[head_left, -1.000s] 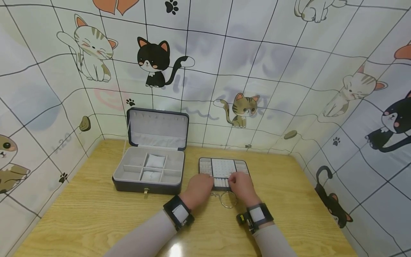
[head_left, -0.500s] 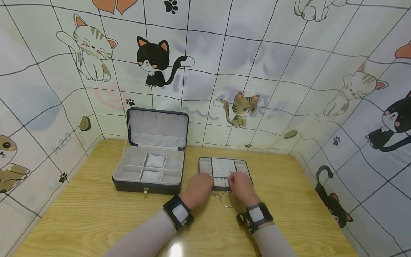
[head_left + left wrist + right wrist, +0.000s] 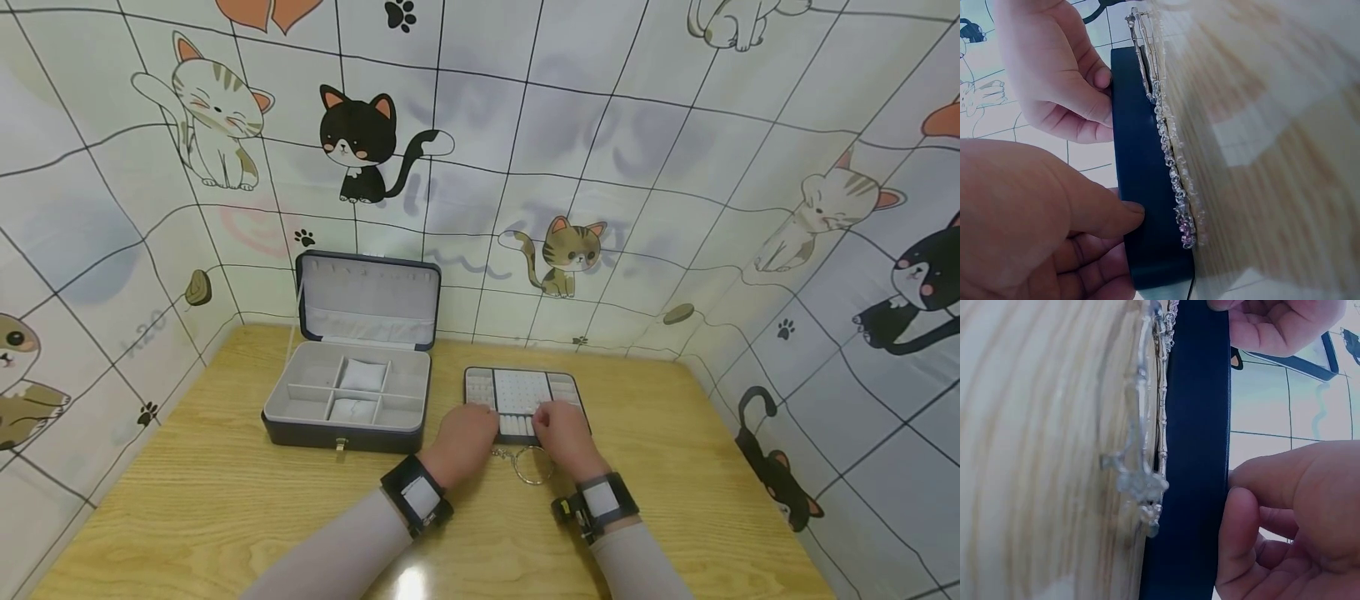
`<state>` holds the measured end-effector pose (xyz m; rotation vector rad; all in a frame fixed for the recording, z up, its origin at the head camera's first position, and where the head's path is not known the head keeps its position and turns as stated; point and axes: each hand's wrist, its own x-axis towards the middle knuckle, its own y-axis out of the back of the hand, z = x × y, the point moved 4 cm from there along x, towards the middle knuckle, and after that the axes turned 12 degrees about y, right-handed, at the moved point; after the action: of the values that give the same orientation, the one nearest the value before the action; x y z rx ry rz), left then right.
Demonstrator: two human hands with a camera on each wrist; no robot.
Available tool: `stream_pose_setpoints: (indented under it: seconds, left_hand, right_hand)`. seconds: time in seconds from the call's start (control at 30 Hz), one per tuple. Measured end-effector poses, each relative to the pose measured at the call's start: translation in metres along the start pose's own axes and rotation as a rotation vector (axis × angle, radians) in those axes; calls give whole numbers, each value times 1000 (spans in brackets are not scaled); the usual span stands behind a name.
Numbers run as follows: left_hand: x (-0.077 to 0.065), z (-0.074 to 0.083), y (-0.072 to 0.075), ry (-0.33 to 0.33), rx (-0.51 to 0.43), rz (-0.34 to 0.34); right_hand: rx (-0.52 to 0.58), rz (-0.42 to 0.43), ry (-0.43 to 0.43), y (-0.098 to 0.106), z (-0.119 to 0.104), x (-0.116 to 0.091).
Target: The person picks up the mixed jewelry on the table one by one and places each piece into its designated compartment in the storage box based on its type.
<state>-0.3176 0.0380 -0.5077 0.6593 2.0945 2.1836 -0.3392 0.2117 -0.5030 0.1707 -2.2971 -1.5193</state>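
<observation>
A dark-sided jewelry tray (image 3: 522, 392) with pale compartments and ring rolls lies on the table, right of the jewelry box. My left hand (image 3: 463, 440) grips its front left part. In the left wrist view that thumb (image 3: 1130, 215) presses the tray's dark front wall (image 3: 1147, 169), and the other fingers curl at its upper edge. My right hand (image 3: 567, 437) holds the front right edge with bent fingers, thumb tip (image 3: 1242, 503) right at the rim. Before the tray lie a silver bangle (image 3: 533, 483) and a chain bracelet (image 3: 1169, 159) with pink stones at one end.
An open dark jewelry box (image 3: 345, 437) stands on the left, lid raised, with white cushions (image 3: 363, 377) in two of its compartments. A cat-patterned cloth (image 3: 480, 192) encloses the wooden table (image 3: 300, 517) at the back and both sides.
</observation>
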Motion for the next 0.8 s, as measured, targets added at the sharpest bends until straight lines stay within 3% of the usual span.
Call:
stream_pose_setpoints:
  seconds: [0.2,0.53,0.67,0.8]
  left_hand:
    - [0,-1,-2,2,-5,-6]
    - [0,0,-2,8,9,-16]
    - [0,0,-1,4,17,-28]
    - [0,1,-1,3,20,-30]
  right_hand:
    - [46,11,4,1,2,0]
    - [234,-6,-85,6,9,-1]
    - [219,11,-88,11,9,-2]
    - [162,-28,-75,17,8,-4]
